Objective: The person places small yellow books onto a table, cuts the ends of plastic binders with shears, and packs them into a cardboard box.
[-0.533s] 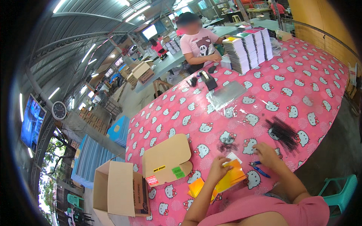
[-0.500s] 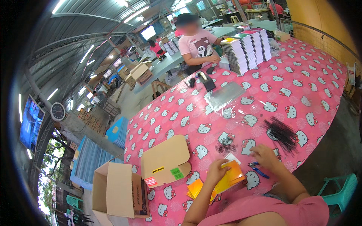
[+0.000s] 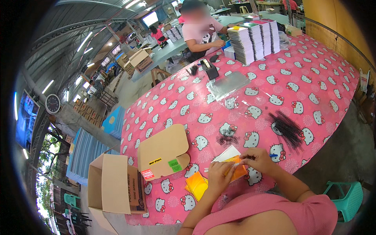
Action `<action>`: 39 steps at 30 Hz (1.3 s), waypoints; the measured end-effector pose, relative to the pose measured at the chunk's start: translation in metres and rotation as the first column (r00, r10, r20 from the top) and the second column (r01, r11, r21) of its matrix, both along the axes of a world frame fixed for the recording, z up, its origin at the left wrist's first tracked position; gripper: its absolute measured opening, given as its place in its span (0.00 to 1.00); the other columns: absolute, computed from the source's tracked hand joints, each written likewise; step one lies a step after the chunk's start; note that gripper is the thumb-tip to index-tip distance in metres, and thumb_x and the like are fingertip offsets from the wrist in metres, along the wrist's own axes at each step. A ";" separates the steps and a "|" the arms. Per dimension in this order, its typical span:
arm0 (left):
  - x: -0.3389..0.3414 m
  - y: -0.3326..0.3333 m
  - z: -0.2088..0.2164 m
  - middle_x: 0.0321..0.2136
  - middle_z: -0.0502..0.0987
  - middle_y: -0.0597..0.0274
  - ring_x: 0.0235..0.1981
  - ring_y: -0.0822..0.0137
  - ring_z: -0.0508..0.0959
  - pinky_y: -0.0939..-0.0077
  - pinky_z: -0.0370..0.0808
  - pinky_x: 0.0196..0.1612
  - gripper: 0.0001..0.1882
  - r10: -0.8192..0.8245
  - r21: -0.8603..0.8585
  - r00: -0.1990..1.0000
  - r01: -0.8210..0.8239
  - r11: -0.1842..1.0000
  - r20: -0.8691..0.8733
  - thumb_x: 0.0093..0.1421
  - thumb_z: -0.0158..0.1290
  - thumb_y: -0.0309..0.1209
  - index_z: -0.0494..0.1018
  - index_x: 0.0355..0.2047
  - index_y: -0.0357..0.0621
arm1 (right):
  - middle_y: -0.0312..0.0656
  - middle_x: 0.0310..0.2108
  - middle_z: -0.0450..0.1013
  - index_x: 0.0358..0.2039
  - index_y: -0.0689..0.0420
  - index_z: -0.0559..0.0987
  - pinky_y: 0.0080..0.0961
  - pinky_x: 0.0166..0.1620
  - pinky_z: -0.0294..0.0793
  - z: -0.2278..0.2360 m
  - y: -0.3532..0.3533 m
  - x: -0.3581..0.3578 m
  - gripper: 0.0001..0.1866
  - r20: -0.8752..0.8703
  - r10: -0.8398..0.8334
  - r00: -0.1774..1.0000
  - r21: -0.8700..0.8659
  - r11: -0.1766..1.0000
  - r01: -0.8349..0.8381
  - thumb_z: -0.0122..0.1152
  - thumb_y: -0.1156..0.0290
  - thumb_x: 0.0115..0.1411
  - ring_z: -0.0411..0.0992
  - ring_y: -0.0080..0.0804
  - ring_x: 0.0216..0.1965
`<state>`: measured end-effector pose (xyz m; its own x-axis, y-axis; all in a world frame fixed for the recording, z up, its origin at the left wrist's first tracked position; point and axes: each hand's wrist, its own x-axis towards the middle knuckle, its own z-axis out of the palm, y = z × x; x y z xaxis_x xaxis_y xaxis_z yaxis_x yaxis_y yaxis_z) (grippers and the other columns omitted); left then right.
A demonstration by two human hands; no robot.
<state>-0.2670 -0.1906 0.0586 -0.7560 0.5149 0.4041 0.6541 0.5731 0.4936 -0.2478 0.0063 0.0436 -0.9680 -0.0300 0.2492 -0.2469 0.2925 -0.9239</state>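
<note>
Fingers drawn narrow: left hand (image 3: 221, 174) clasping, right hand (image 3: 256, 159) pinching, its hold unclear. Beneath them, pink table (image 3: 156, 117); to their left, open carton (image 3: 115, 184); between them, orange booklet (image 3: 240, 172), apparently steadied by the left; ahead and right, black coils (image 3: 288, 131), heaped presumably for easy reach.

Glossy plastic is noted on the tablecloth (image 3: 156, 119), the film (image 3: 232, 84) and the covers (image 3: 196, 185). Matt cardboard is found in the carton (image 3: 119, 184) and the flat box (image 3: 164, 145). Paper is seen in the stacks (image 3: 243, 49), smooth plastic in the stool (image 3: 352, 201), ribbed metal in the roof (image 3: 94, 12), cloth in the shirt (image 3: 270, 213).
</note>
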 end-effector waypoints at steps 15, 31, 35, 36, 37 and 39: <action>0.015 0.011 -0.017 0.35 0.76 0.71 0.46 0.61 0.69 0.38 0.46 0.50 0.10 0.266 0.058 0.960 -0.262 0.963 -0.081 0.51 0.58 0.40 0.78 0.33 0.54 | 0.38 0.26 0.74 0.32 0.60 0.79 0.23 0.34 0.70 0.002 0.016 -0.015 0.10 0.178 0.303 0.936 -0.094 0.952 -0.290 0.64 0.70 0.49 0.72 0.25 0.29; 0.019 0.005 -0.023 0.35 0.75 0.73 0.44 0.66 0.70 0.36 0.48 0.50 0.13 0.212 -0.026 0.966 -0.218 0.976 -0.146 0.50 0.58 0.37 0.76 0.38 0.58 | 0.45 0.27 0.70 0.35 0.58 0.75 0.36 0.33 0.70 0.024 -0.007 0.017 0.12 -0.139 0.050 0.989 0.316 0.949 -0.003 0.58 0.65 0.53 0.71 0.44 0.30; 0.019 -0.001 -0.025 0.34 0.75 0.74 0.40 0.67 0.70 0.42 0.54 0.45 0.13 0.227 -0.022 0.961 -0.233 0.972 -0.160 0.50 0.57 0.38 0.75 0.38 0.58 | 0.43 0.24 0.67 0.29 0.58 0.73 0.36 0.29 0.69 0.012 -0.017 0.007 0.10 -0.286 0.142 0.948 0.508 0.861 0.025 0.58 0.65 0.53 0.69 0.43 0.26; 0.018 -0.001 -0.023 0.33 0.75 0.74 0.39 0.68 0.71 0.43 0.54 0.45 0.13 0.231 -0.019 0.960 -0.237 0.971 -0.158 0.50 0.58 0.38 0.75 0.38 0.58 | 0.43 0.24 0.67 0.29 0.58 0.73 0.36 0.29 0.69 0.017 -0.019 0.008 0.10 -0.282 0.137 0.950 0.513 0.858 0.029 0.58 0.65 0.53 0.69 0.43 0.26; 0.019 0.001 -0.023 0.33 0.76 0.74 0.37 0.68 0.71 0.43 0.50 0.48 0.15 0.240 -0.024 0.959 -0.246 0.969 -0.154 0.48 0.59 0.38 0.76 0.38 0.58 | 0.43 0.25 0.67 0.29 0.59 0.73 0.36 0.29 0.69 0.027 -0.021 0.012 0.10 -0.279 0.082 0.957 0.468 0.881 0.061 0.58 0.65 0.54 0.69 0.43 0.27; 0.024 0.004 -0.020 0.32 0.76 0.74 0.37 0.68 0.72 0.44 0.51 0.48 0.15 0.283 0.015 0.953 -0.283 0.959 -0.106 0.48 0.60 0.38 0.76 0.38 0.57 | 0.44 0.26 0.67 0.28 0.59 0.73 0.36 0.29 0.69 0.029 -0.018 0.015 0.09 -0.278 0.019 0.960 0.429 0.897 0.107 0.57 0.66 0.54 0.69 0.43 0.27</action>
